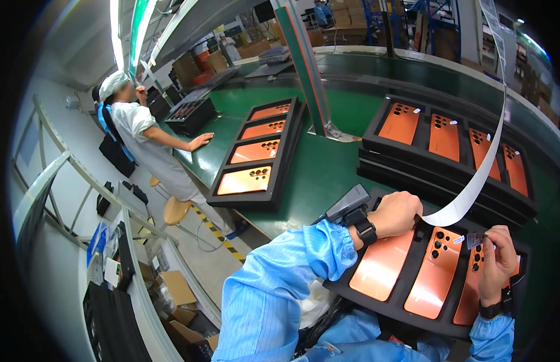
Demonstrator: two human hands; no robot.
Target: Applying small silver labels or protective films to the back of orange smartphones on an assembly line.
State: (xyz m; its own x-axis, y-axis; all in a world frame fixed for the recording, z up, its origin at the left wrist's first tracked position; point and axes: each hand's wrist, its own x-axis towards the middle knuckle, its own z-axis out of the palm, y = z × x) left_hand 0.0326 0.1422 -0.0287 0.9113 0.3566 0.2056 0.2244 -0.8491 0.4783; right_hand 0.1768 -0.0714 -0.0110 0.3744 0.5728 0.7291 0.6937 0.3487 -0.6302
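Note:
A black foam tray (376, 304) of orange phone back covers lies in front of me at the lower right. My left hand (397, 213) is closed above its left cover (382, 271), gripping the lower end of a long white label strip (467, 196) that curves up out of view. My right hand (499, 260) pinches a small clear sticker (474, 240) over the cover (469, 292) right of the middle one. The middle cover (435, 274) has a small white label (459, 239) beside its camera rings. My right hand partly hides the rightmost cover.
Stacked black trays (437, 181) with orange covers stand beyond my hands. Another such tray (274, 193) lies left of the metal post (310, 72) on the green bench (328, 166). A co-worker (144, 130) in white leans there, one hand on the bench. Stools (182, 212) stand below.

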